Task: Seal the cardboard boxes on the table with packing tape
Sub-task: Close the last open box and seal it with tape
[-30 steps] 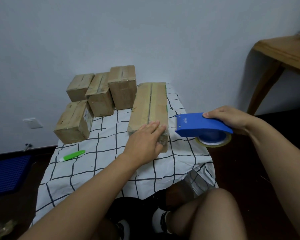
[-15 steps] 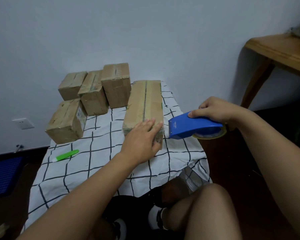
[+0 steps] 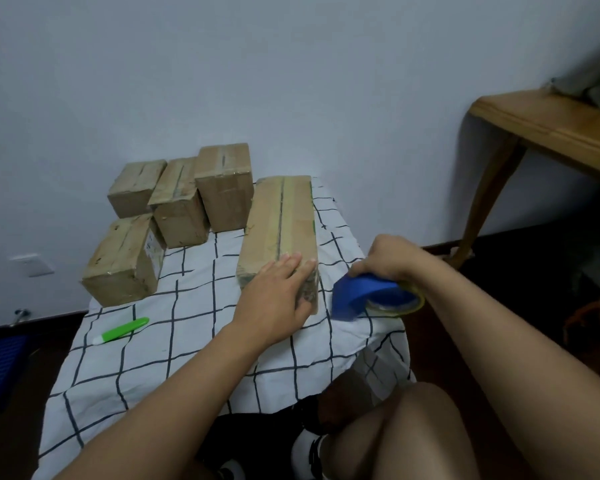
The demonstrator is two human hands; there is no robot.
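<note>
Left hand (image 3: 274, 299): fingers straight, pressing flat on near end of long box (image 3: 279, 233)
Right hand (image 3: 392, 258): grasping blue tape dispenser (image 3: 368, 297) just right of box, at table (image 3: 194, 368) edge

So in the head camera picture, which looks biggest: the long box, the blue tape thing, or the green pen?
Largest to smallest:
1. long box
2. tape dispenser, though it sits nearer the camera and is partly hidden by the hand
3. green pen
</note>
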